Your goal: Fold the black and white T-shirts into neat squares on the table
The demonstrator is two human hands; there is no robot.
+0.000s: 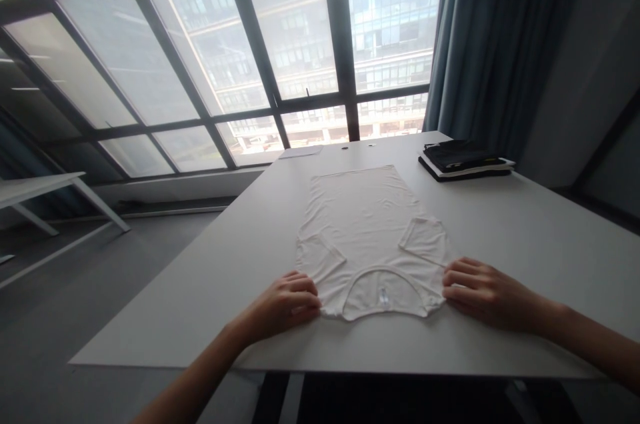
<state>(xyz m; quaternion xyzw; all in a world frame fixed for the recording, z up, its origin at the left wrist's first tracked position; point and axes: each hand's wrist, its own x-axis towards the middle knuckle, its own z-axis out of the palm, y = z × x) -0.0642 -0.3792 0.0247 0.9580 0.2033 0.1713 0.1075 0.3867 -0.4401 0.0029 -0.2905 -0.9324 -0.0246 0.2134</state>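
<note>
A white T-shirt (pixel 360 211) lies flat on the white table, its neckline toward me and its hem toward the window. Both short sleeves are turned inward over the body, and a small label shows inside the collar. My left hand (pixel 289 304) is closed at the left shoulder, fingers curled on the cloth's edge. On the opposite shoulder, my right hand (pixel 483 292) pinches the edge of the fabric. Wrinkles run across the shirt near the sleeves and along its left side. The fingertips of both hands are partly hidden.
The white table (pixel 210 304) has its near edge just below my hands. Folded dark and white cloths (pixel 465 161) are stacked at the far right. A flat pale sheet (pixel 301 152) lies at the far edge. Behind stand large windows and a blue curtain (pixel 480 44); another table (pixel 43 185) is at left.
</note>
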